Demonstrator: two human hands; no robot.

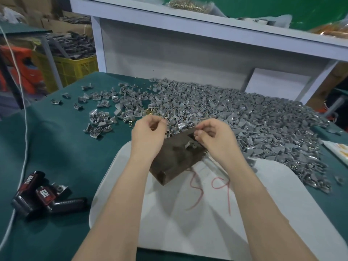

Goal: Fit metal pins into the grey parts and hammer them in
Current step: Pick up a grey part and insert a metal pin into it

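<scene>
A big heap of grey parts (244, 117) covers the green table to the right and behind my hands. A small cluster of brass pins (150, 111) lies just beyond my left hand. A dark wooden block (173, 157) sits on a white sheet (188, 213), with a grey part (190, 145) resting on its top. My left hand (148, 132) hovers over the block's left end, fingers curled, apparently pinching small brass pins. My right hand (212, 136) is above the block's right end, fingertips pinched beside the grey part; what they hold is hidden.
Scattered grey parts (101, 112) lie at the left rear. Black and red tools (43, 194) lie at the near left, beside a white cable (24, 147). A white shelf (188, 21) rises behind the heap. A yellow crate (75, 66) stands off the table to the left.
</scene>
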